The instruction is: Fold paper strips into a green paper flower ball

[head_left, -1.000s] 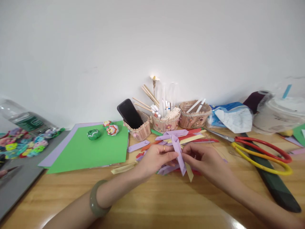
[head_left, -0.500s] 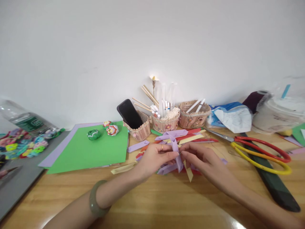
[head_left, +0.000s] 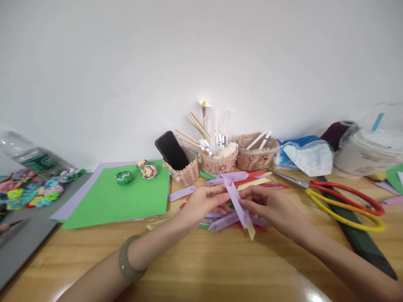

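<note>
A folded purple paper strip (head_left: 236, 201) slants between my two hands, above a pile of coloured strips. Its upper left edge meets the thumb and fingers of my left hand (head_left: 204, 205), which wears a ring; some fingertips are hidden behind the paper. My right hand (head_left: 267, 205) pinches the strip's right edge with thumb and forefinger. A pale yellow strip (head_left: 251, 231) pokes out beneath the purple one. Under and behind my hands lie more folded strips, among them a purple strip (head_left: 224, 221) and red, green and yellow ones.
Behind the pile stand three craft-stick baskets (head_left: 220, 164), one holding a phone (head_left: 171, 151). Scissors (head_left: 343, 203) lie at right across a dark flat object (head_left: 362, 247). Green paper sheets (head_left: 116, 205) at left carry small folded paper balls (head_left: 124, 178). A lidded cup (head_left: 368, 151) stands far right.
The purple strip has tilted, its lower end swinging to the right. My left thumb has drawn back from the strip's middle, and the left fingers now show spread below it.
</note>
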Demonstrator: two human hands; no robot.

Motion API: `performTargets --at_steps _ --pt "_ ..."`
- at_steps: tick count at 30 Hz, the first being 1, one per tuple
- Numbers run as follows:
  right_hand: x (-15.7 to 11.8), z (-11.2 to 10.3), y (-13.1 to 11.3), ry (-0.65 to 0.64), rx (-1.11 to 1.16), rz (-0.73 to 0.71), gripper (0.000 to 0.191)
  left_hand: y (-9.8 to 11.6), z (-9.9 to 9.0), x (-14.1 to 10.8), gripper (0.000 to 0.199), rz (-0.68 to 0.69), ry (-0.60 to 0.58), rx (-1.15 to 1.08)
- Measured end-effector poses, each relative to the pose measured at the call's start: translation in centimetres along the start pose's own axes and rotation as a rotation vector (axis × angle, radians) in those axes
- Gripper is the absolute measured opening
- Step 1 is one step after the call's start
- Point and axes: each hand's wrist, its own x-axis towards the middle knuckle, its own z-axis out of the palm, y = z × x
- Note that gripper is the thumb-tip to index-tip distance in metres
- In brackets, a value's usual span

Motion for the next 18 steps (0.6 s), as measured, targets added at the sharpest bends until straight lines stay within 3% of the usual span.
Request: performTargets --at_steps 1,5,9,13,18 --pt "0.0 0.1 0.1 -0.014 0.019 0.001 0.011 0.0 0.1 -0.1 0.027 -0.017 -0.034 0.023" --pt "-0.1 0.7 0.5 -0.046 0.038 0.005 0.009 0.1 0.4 -0.3 0.023 -0.026 0.014 0.010" --pt "-0.2 1.0 0.6 -0.021 0.013 -0.022 0.011 0.0 0.5 -0.4 0.027 -0.051 -0.056 0.067" --pt "-0.1 0.8 0.6 0.018 -0.058 -0.039 0.015 -0.2 0.2 -0.2 0.024 -0.032 0.020 0.054" --pt "0.1 -0.7 0.4 0.094 -0.470 -0.076 0.024 0.3 -0.5 0.3 0.026 0.068 0.181 -0.119"
